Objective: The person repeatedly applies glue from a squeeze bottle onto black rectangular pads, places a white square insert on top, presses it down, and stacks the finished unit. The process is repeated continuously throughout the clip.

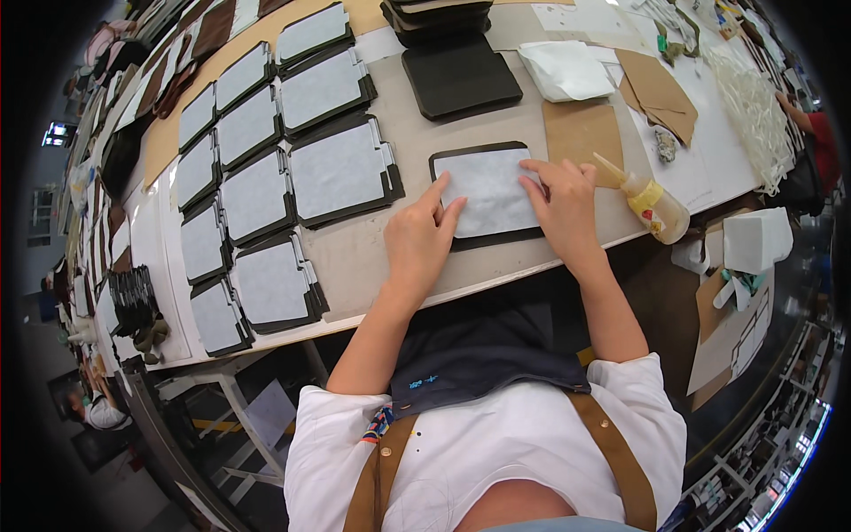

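White sheet (pixel 486 191) on dark panel (pixel 483 238), under both hands' fingers (pixel 542 182)

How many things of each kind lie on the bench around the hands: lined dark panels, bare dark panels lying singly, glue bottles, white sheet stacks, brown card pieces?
Lined dark panels, including the one under the left hand and right hand: 13
Bare dark panel: 1
Glue bottle: 1
White sheet stack: 1
Brown card pieces: 2
Total: 18
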`<state>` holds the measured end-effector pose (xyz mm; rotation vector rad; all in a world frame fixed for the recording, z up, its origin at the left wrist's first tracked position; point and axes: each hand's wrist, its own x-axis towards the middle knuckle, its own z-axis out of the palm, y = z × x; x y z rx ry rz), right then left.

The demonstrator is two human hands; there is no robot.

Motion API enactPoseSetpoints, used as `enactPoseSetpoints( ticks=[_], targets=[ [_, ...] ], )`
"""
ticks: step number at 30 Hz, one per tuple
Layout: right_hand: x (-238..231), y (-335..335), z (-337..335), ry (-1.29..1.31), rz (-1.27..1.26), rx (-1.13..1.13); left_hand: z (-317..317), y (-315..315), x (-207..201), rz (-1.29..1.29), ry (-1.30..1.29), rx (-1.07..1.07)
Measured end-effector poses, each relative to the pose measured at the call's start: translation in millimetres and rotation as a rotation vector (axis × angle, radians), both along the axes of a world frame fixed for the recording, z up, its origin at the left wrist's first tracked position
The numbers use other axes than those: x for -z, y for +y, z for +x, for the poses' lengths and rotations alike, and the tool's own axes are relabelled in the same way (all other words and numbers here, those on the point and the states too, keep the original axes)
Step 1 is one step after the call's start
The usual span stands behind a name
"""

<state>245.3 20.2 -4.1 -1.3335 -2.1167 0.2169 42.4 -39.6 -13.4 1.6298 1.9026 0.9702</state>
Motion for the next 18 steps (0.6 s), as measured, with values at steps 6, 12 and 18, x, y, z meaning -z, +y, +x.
enactPoseSetpoints(
  ticks=[6,12,18],
  targets=[
    [-2,1,1,-0.004,-0.036,-0.004,0,-1,-3,-0.013,0.032,0.009],
    [-4,8,15,-0.06,-0.123,0.024,-15,-3,-20,-0.158,0.172,0.121],
    [-2,7,9,-0.124,0.036,-0.144,-23,14,-12,0.227,0.51,0.248]
  ],
)
